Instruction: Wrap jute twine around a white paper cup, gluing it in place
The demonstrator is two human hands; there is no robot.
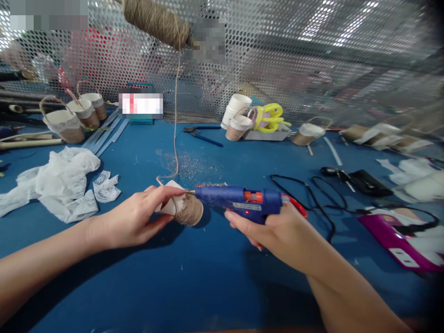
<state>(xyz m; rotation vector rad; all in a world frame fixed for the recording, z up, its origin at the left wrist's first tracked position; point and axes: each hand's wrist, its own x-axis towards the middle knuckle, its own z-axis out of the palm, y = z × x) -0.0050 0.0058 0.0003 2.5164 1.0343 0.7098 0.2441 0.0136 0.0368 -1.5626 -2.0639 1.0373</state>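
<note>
Blue table [208,286], cup [183,206] in left hand [133,222], glue gun [239,200] right

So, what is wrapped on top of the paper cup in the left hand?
Brown twine is wound around the wide end of the paper cup, and one strand rises to the spool above. The left hand covers the cup's near side, so nothing shows there.

White lace scraps [58,185] heaped at left on the blue table [194,286], finished handled cups [74,118] grouped behind, pliers [203,134] laid before the perforated screen [312,51], scissors [338,175] set at right.
</note>
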